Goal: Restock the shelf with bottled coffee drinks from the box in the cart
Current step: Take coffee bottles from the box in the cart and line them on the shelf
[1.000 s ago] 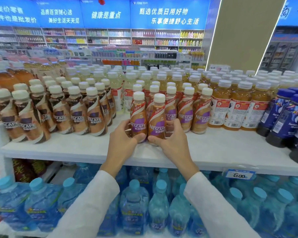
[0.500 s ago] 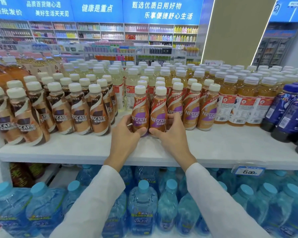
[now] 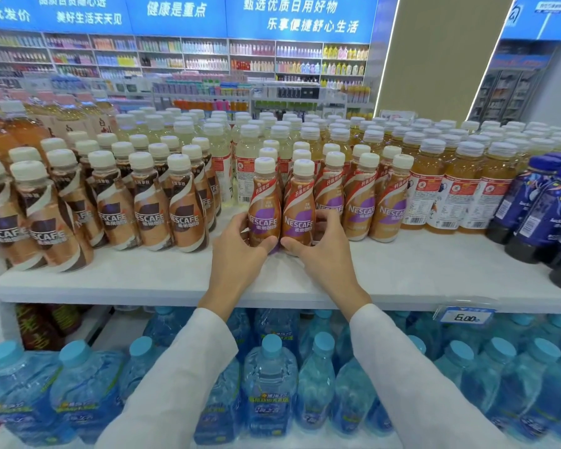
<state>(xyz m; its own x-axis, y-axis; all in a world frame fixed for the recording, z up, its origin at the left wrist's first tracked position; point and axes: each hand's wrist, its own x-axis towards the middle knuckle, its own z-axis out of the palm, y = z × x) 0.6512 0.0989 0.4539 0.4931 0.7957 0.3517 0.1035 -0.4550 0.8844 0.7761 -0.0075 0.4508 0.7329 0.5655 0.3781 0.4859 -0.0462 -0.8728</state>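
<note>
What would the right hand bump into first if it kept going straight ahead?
The right hand grips a purple-label coffee bottle. Going straight toward the back of the shelf, that bottle would probably bump the next bottle standing behind it first. Depth is hard to judge here.

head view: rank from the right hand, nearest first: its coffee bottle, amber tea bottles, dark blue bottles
1. Coffee bottle: gripped by the right hand, at the shelf front.
2. Amber tea bottles: to its right, same shelf.
3. Dark blue bottles: far right end.
</note>
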